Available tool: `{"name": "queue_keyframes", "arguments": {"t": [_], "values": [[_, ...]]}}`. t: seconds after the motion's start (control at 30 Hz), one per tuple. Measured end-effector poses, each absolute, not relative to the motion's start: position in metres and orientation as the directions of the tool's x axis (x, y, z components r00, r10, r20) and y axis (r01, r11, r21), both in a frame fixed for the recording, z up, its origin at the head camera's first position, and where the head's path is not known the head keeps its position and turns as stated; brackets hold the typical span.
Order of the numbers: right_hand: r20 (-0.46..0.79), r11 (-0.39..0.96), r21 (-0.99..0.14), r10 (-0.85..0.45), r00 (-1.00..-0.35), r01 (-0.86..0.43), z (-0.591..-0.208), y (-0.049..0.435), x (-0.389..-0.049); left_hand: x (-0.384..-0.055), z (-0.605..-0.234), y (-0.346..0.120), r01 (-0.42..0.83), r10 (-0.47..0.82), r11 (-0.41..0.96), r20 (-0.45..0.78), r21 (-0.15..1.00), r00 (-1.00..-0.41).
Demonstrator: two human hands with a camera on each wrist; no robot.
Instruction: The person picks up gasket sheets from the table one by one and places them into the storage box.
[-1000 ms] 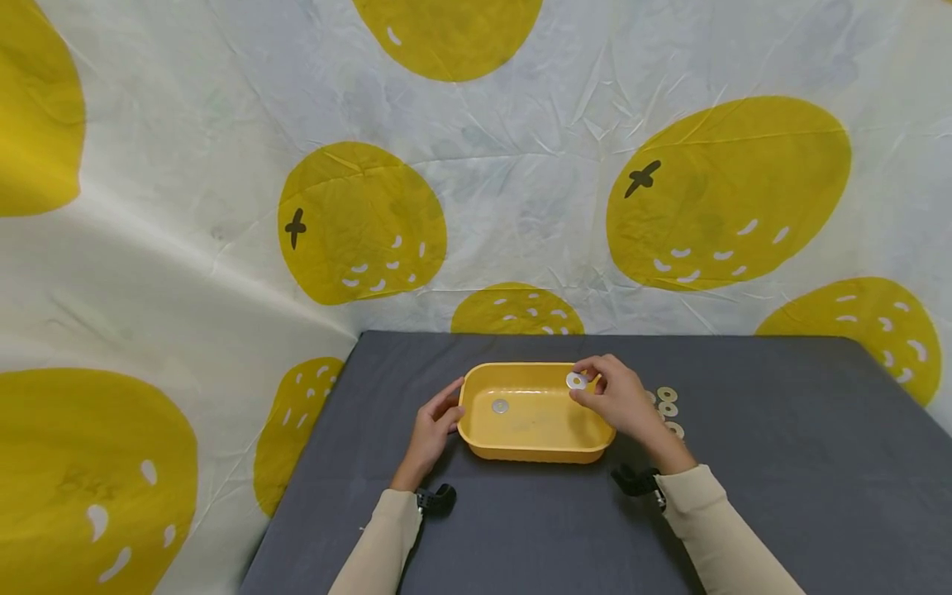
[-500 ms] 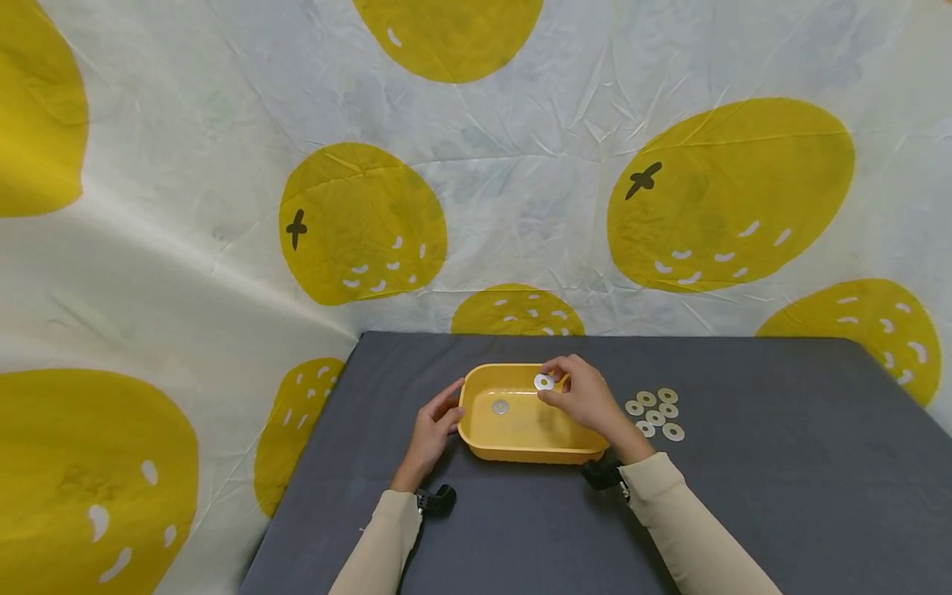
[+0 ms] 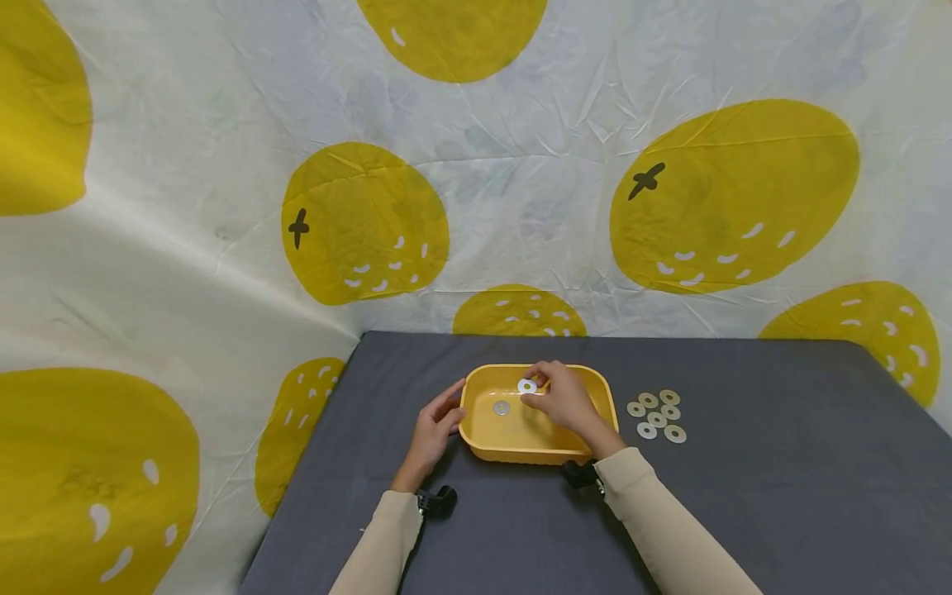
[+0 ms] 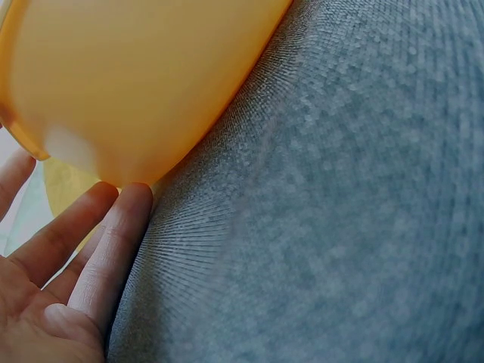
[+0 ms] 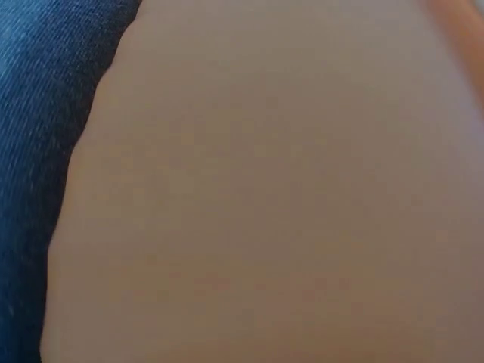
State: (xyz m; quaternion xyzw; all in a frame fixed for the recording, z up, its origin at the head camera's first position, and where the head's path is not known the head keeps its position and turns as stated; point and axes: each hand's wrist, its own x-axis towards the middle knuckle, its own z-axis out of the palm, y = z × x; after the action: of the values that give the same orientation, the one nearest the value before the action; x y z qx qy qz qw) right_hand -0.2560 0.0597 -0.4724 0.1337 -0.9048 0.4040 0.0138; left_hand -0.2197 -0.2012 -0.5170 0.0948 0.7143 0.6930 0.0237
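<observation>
washer [image 3: 523,387]: over the tray [image 3: 539,455], nearer its far wall, face tilted toward the head camera; whether it touches the tray wall, cannot tell.

right hand [image 3: 565,398]: thumb and fingers pinch the washer by its right edge, central hole uncovered. right wrist view too blurred to add detail.

left hand [image 3: 431,426]: fingers fairly straight and spread, tips against the tray's left end.

handling, judged by eye: washer thin, flat, likely metal; light, stiff, hard to break. smooth faces may slip, so best held across the rim or face to face. lying flat it offers little edge; a fingernail under the rim should help. tray looks like light, stiff plastic, easily nudged; steady it at an end wall.

also: second washer [image 3: 497,408] flat on the tray floor; seven loose washers [image 3: 657,425] close together on the table [image 3: 506,529], right of the tray.
</observation>
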Motion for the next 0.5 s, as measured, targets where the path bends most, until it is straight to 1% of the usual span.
{"name": "queue_keyframes", "arguments": {"t": [0.43, 0.5], "values": [[0.084, 0.641, -0.745, -0.180, -0.980, -0.182, -0.485, 0.041, -0.263, -0.220, -0.520, -0.201, 0.107, 0.167, 0.023, 0.102, 0.994, -0.981], [0.075, 0.648, -0.742, -0.172, -0.982, -0.170, -0.487, 0.038, -0.263, -0.224, -0.528, -0.201, 0.111, 0.149, 0.033, 0.105, 0.993, -0.983]]}}
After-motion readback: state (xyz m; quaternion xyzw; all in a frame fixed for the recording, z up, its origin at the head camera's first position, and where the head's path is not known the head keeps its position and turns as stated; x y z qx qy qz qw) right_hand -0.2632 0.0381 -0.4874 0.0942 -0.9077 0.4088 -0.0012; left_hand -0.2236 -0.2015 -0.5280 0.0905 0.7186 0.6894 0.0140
